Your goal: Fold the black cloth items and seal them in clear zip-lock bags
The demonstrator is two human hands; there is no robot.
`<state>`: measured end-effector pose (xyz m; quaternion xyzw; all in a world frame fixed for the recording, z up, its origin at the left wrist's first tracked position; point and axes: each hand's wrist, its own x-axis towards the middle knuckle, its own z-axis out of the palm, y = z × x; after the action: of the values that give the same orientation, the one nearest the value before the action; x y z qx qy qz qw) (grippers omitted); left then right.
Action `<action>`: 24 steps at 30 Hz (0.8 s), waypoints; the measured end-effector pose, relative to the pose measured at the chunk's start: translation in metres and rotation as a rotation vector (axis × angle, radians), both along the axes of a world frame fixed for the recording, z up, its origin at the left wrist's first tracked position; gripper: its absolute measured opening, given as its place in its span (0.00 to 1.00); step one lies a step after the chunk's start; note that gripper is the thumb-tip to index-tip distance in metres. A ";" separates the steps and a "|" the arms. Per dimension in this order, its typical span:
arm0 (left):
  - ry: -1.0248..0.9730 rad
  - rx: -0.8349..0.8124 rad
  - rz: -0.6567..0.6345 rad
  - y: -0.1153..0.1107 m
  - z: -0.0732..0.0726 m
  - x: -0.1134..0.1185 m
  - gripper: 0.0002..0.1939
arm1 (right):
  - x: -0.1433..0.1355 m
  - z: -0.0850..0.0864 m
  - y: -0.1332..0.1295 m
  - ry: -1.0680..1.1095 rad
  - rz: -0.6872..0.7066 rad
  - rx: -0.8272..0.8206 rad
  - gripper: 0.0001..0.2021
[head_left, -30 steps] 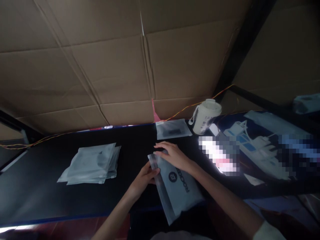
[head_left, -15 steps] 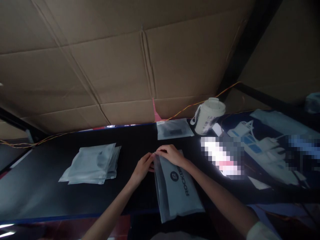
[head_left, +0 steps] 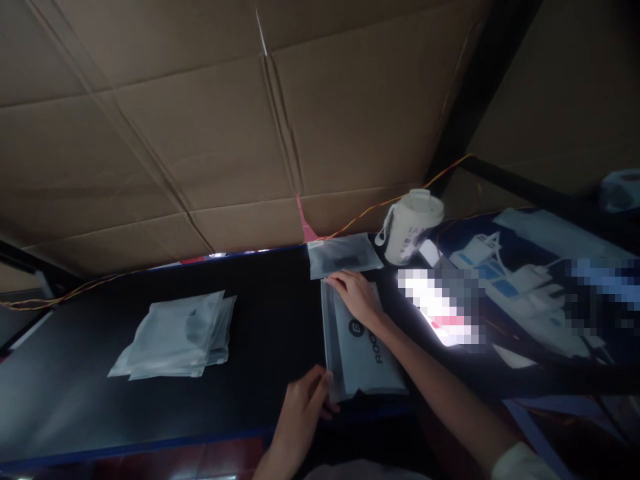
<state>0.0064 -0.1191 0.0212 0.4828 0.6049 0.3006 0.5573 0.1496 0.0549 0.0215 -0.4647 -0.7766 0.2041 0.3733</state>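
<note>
A frosted plastic zip bag (head_left: 367,370) with dark printed lettering and a round logo lies in front of me, near the front edge of the table. My right hand (head_left: 356,299) rests over its far end, with the fingertips pinching the far left corner. At the near left corner, my left hand (head_left: 307,400) pinches the bag's edge between thumb and fingers. Left of both hands is a loose stack of similar frosted bags (head_left: 173,337). Another flat bag (head_left: 345,257) with something dark inside lies just beyond my right hand.
A pale lidded cup (head_left: 414,227) with a strap stands at the back right. Beside it are a lit screen (head_left: 435,307), partly pixelated, and white power strips (head_left: 520,287) with cables. A cardboard wall (head_left: 225,133) closes off the back, with a thin wire (head_left: 367,217) along it.
My left hand has moved from the bag's far left corner down its left edge to the near corner. My right hand stays at the far end. The bag has shifted slightly away from me.
</note>
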 end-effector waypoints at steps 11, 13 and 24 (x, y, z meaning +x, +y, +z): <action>0.371 0.009 -0.186 -0.027 0.028 -0.021 0.23 | -0.011 -0.007 -0.007 -0.014 0.277 -0.061 0.08; 0.488 0.147 -0.089 -0.017 0.038 -0.021 0.21 | -0.011 -0.007 -0.008 0.013 0.328 -0.065 0.08; 0.613 0.819 -0.863 0.068 0.032 0.026 0.33 | 0.017 0.008 0.011 0.116 0.057 -0.010 0.17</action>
<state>0.0329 -0.0514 0.0531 0.9176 0.3255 0.1055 0.2022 0.1668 0.0661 0.0297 -0.4314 -0.7656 0.2451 0.4094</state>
